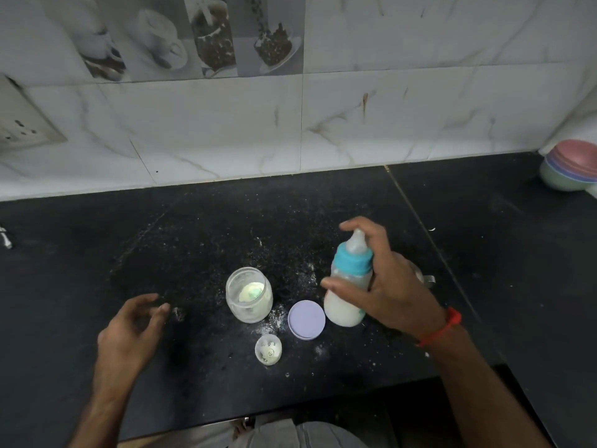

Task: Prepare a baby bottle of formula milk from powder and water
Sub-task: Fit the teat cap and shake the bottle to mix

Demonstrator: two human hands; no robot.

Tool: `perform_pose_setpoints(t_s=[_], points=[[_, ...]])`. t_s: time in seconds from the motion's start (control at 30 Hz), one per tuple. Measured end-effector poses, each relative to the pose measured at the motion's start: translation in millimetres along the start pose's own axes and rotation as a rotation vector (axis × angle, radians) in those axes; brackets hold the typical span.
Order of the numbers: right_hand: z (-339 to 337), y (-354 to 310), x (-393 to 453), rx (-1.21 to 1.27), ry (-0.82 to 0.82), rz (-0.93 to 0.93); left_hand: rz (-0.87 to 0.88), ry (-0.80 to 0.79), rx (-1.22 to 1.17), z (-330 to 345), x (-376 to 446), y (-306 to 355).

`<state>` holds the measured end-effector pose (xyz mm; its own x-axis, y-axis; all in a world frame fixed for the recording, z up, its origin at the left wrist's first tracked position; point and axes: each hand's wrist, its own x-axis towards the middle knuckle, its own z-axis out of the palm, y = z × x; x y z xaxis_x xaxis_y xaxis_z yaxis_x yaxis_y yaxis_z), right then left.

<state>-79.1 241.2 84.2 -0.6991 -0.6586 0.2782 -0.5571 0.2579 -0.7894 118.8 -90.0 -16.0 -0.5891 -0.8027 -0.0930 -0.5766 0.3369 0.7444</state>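
Note:
My right hand (392, 286) grips a baby bottle (347, 286) with a blue collar, a clear teat and white milk in its lower part. The bottle is tilted, its base close to the black counter (193, 237). My forefinger lies over the teat. To its left stands an open glass jar (249, 294) with pale powder inside. The jar's lilac lid (306, 319) lies flat beside the bottle's base. A small clear bottle cap (268, 349) lies in front of the jar. My left hand (132, 331) hovers over the counter left of the jar, fingers loosely curled, holding nothing.
Spilled powder dusts the counter around the jar and lid. A stack of coloured bowls (570, 168) sits at the far right against the tiled wall. A wall socket (22, 121) is at the left. The counter's front edge runs just below my forearms.

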Motion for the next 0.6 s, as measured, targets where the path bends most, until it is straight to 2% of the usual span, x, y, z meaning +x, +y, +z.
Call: perform_pose_setpoints(t_s=[0.07,0.1,0.17,0.23,0.3,0.33,0.37,0.4,0.47,0.5,0.53,0.6], points=[[-5,0,2,-0.002,-0.013,-0.058,0.050,0.012,0.052,1,3,-4],[-5,0,4,0.093,0.076,-0.065,0.064,0.018,0.064,1,4,-5],[0,3,9,0.561,0.412,0.056,0.072,0.022,0.028,0,5,-4],[-1,11,11,1.179,0.710,0.314,0.058,0.032,-0.015,1,3,-1],[-4,24,12,1.658,0.800,0.430,0.042,0.049,-0.050,2,3,1],[-3,28,10,1.767,0.819,0.424,0.028,0.057,-0.058,3,2,2],[-1,29,10,1.757,0.819,0.408,0.022,0.069,-0.059,3,2,5],[3,26,9,1.637,0.809,0.410,0.018,0.086,-0.058,4,1,8],[7,22,6,1.193,0.749,0.326,0.000,0.115,-0.030,5,0,15],[6,20,3,0.893,0.654,0.217,-0.005,0.129,-0.008,6,-1,19],[5,20,0,0.578,0.490,0.102,0.000,0.139,0.003,8,-2,22],[2,21,-4,0.113,0.185,-0.032,0.041,0.151,-0.001,12,0,24]])
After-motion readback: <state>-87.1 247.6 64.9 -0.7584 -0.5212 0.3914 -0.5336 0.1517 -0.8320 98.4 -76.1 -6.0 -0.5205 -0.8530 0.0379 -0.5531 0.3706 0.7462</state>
